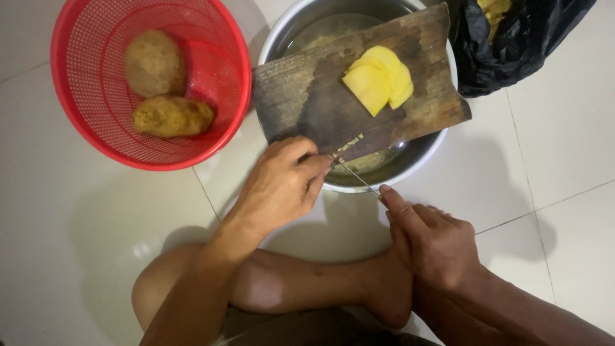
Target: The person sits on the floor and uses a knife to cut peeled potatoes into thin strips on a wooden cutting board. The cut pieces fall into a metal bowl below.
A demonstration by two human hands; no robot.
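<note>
A dark wooden cutting board (307, 96) lies across a metal bowl (423, 150). Yellow peeled potato slices (379, 79) are stacked on the board's right half. My right hand (430, 240) grips a thin knife (357, 175), its blade pointing up-left to the board's near edge. My left hand (282, 182) has its fingers curled at that edge, pinching small pale cut bits (349, 144) beside the blade tip. What the fingers hold is too small to make out.
A red mesh basket (77, 122) at the upper left holds two unpeeled brown potatoes (155, 63) (173, 116). A black plastic bag (519, 38) with yellow peelings sits at the upper right. My bent bare legs (301, 285) rest on the white tiled floor (564, 147).
</note>
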